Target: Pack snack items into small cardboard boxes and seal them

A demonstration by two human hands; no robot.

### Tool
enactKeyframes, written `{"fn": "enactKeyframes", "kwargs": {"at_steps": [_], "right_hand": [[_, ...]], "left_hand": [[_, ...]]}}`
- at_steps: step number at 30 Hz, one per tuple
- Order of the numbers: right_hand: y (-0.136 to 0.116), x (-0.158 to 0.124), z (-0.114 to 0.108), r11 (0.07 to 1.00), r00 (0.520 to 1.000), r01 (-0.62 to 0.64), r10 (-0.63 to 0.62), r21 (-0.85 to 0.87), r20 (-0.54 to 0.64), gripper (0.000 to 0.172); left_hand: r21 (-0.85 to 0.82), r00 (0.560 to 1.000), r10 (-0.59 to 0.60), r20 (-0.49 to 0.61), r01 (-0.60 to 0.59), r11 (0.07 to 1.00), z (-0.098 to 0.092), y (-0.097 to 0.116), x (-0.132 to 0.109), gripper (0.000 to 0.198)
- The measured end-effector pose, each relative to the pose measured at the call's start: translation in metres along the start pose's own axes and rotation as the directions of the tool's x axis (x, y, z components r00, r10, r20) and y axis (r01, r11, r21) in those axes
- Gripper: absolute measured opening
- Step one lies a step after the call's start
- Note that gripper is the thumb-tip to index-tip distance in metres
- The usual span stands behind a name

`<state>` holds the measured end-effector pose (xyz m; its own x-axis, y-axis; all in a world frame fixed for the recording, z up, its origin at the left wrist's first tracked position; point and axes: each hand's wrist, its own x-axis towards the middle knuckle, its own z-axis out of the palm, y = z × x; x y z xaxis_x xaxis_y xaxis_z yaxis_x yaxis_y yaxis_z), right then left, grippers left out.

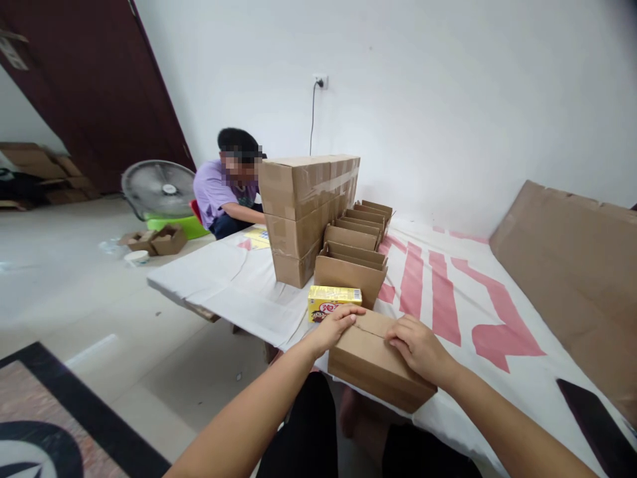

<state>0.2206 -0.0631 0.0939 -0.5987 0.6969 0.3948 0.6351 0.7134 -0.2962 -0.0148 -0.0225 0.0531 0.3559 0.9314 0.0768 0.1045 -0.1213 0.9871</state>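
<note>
Your left hand (340, 326) lay open on the box (375, 380) | your right hand (421, 346) curled at its flaps (375, 322), pinch unclear | seemingly closing; next move called for level flaps

We locate the carton (381, 372) at the near edge of the table (219, 272), our left hand (336, 326) and right hand (421, 348) on its top. Just behind it, to the left, we find the small box (321, 307). Behind both, the row of open cartons (343, 275) extends away from us, the stacked cartons (293, 212) along its left. The cardboard sheet (572, 279) stands to the right; the fan (162, 189), left of the co-worker (213, 186).
</note>
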Motion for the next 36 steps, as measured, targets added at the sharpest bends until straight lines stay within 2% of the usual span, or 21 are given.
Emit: {"fn": "enactKeyframes", "kwargs": {"at_steps": [8, 14, 20, 23, 25, 30, 31, 33, 36], "right_hand": [[0.003, -0.008, -0.007, 0.999, 0.999, 0.019, -0.021, 0.046, 0.044, 0.021], [0.001, -0.020, -0.015, 0.999, 0.999, -0.001, 0.000, 0.052, 0.034, 0.022], [0.005, -0.048, -0.026, 0.988, 0.986, -0.120, 0.130, 0.099, -0.101, 0.022], [0.012, -0.077, -0.031, 0.957, 0.944, -0.225, 0.261, 0.184, -0.202, 0.017], [0.017, -0.100, -0.031, 0.909, 0.893, -0.318, 0.382, 0.269, -0.236, 0.016], [0.025, -0.156, -0.029, 0.713, 0.677, -0.502, 0.676, 0.489, -0.291, 0.021], [0.025, -0.166, -0.028, 0.676, 0.655, -0.520, 0.708, 0.523, -0.263, 0.022], [0.024, -0.188, -0.022, 0.606, 0.654, -0.578, 0.744, 0.546, -0.133, 0.024], [0.021, -0.227, 0.011, 0.540, 0.642, -0.707, 0.761, 0.457, 0.096, 0.020]], "left_hand": [[-0.001, 1.000, -0.009, 0.012, 0.009, 1.000, -0.001, 0.000, 0.001, 0.033], [0.017, 1.000, -0.021, 0.005, 0.021, 1.000, -0.001, 0.002, 0.000, 0.034], [0.037, 0.999, -0.031, -0.009, 0.031, 0.999, 0.000, 0.005, -0.001, 0.034], [0.053, 0.999, -0.041, -0.023, 0.043, 0.998, 0.000, 0.006, -0.003, 0.036], [0.057, 0.999, -0.045, -0.030, 0.047, 0.997, 0.000, 0.007, -0.004, 0.037], [0.066, 0.998, -0.064, -0.025, 0.066, 0.996, 0.000, 0.009, -0.004, 0.040], [0.072, 0.997, -0.066, -0.026, 0.068, 0.995, 0.000, 0.008, -0.004, 0.041], [0.085, 0.998, -0.063, -0.028, 0.065, 0.994, 0.000, 0.007, -0.003, 0.042], [0.104, 0.998, -0.053, -0.022, 0.055, 0.993, 0.000, 0.004, -0.001, 0.042]]}}
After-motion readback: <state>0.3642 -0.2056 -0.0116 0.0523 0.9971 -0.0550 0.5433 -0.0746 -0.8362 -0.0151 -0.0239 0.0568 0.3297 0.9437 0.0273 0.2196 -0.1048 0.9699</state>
